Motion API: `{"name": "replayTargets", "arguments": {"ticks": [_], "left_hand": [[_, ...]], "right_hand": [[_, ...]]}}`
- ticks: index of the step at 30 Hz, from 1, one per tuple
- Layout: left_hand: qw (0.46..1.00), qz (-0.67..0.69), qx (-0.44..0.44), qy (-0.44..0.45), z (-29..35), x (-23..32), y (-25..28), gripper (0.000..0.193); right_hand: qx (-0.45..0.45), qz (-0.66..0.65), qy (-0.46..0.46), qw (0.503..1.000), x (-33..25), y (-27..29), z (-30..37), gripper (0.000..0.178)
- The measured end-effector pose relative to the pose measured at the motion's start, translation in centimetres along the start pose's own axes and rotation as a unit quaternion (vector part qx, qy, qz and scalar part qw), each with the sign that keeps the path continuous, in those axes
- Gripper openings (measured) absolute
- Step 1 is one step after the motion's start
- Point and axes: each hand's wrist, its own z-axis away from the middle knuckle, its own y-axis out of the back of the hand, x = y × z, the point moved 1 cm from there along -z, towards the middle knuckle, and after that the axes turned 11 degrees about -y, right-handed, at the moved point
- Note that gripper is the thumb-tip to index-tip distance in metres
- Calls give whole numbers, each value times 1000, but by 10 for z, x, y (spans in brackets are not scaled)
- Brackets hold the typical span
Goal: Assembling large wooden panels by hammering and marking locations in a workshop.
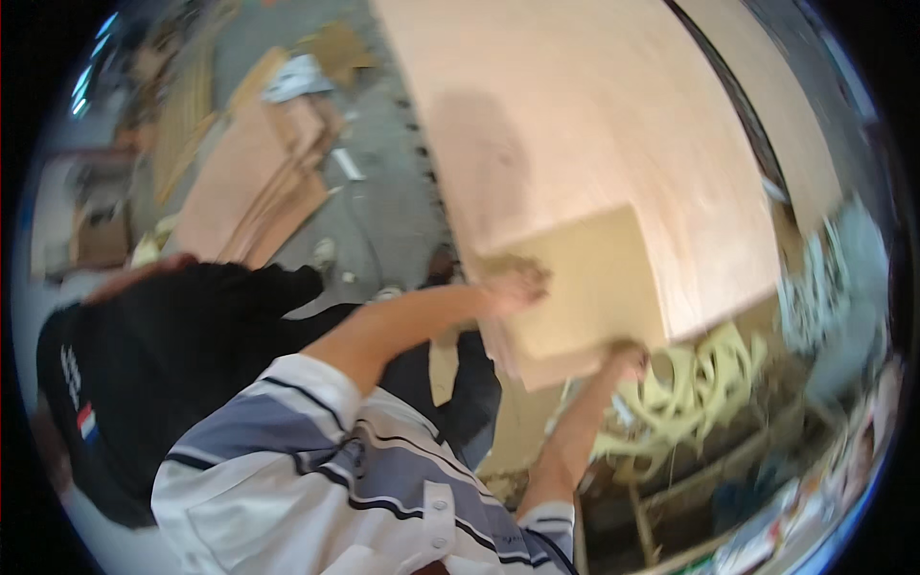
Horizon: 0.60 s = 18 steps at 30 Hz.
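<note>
A tan rectangular board point(599, 273), perhaps cardboard or fibreboard, lies on the near end of a large pale plywood sheet point(594, 125). My left hand point(517, 286) is on the board's left part, with its fingers bent but smeared by motion. At the near right edge of the board, my right hand point(628, 360) is closed round the rim; its thumb and fingertips are blurred. Beneath the board's near left corner, layered plywood edges stick out.
A person in a black shirt point(182, 364) bends close at my left. Plywood offcuts point(259, 182) lie on the grey floor point(383, 192). Yellow curved cut-out scraps point(704, 383) and a pale blue tangled bundle point(829, 278) are at the right. Another plywood sheet point(776, 86) lies beyond a dark gap.
</note>
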Motion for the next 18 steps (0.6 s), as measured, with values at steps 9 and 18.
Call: {"name": "replayTargets", "arguments": {"ticks": [9,18], "left_hand": [[993,-34,-56,97,-5,-11,-8,50],[993,24,-82,80,-19,26,24,52]], "right_hand": [[-39,151,41,987,-71,8,52,37],[-31,193,47,980,-37,39,18,32]]}}
